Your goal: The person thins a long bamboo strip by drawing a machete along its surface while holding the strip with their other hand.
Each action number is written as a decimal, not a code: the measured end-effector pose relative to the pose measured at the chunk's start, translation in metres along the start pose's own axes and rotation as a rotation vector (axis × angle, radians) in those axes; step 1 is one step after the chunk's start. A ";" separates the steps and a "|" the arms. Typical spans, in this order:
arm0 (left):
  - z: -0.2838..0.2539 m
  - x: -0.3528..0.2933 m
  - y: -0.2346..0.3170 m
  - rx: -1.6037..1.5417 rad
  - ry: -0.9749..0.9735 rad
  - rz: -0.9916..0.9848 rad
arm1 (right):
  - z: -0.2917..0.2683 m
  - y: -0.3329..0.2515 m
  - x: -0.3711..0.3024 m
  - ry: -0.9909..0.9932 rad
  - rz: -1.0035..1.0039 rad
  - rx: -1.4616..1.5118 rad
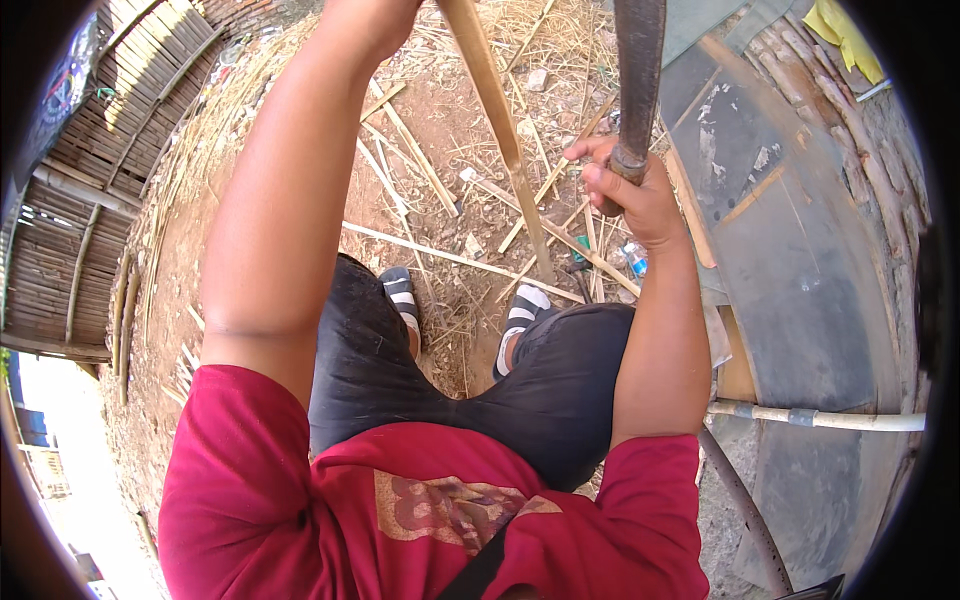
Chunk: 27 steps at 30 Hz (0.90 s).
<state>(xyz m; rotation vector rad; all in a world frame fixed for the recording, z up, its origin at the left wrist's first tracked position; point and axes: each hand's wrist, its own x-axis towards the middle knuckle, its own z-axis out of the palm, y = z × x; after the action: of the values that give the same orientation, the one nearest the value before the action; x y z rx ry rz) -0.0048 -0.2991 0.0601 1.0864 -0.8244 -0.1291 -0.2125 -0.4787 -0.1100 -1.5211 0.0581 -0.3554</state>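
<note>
My right hand (640,195) is closed round the wooden handle of a large dark-bladed knife (638,75), its blade rising past the upper edge. My index finger sticks out a little toward the left. Between my arms a long bamboo strip (490,90) stands slanted, its lower end near the ground by my right foot. Only the wrist and heel of my left hand (383,18) show at the upper edge, close beside the strip's upper part. Its fingers are out of the picture, so I cannot see whether it grips the strip.
Several split bamboo pieces (415,150) and straw litter the dirt around my feet. A slatted bamboo wall (130,110) stands at left. Grey boards (780,250), a white pipe (860,421) and logs (860,130) are at right. A small plastic bottle (635,260) lies by my right knee.
</note>
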 end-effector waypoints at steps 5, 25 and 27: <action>-0.070 -0.029 -0.007 -0.119 0.203 0.257 | -0.004 0.016 0.009 0.114 0.044 -0.031; -0.273 -0.085 -0.073 0.111 0.734 0.390 | 0.178 0.089 0.093 -0.126 0.425 -0.776; -0.269 -0.085 -0.067 0.120 0.767 0.391 | 0.208 0.100 0.101 -0.200 0.429 -0.738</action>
<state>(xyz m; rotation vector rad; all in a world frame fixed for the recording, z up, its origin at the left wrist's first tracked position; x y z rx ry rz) 0.1291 -0.0949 -0.0956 0.9561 -0.3312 0.6397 -0.0444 -0.3042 -0.1775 -2.2029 0.3848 0.1952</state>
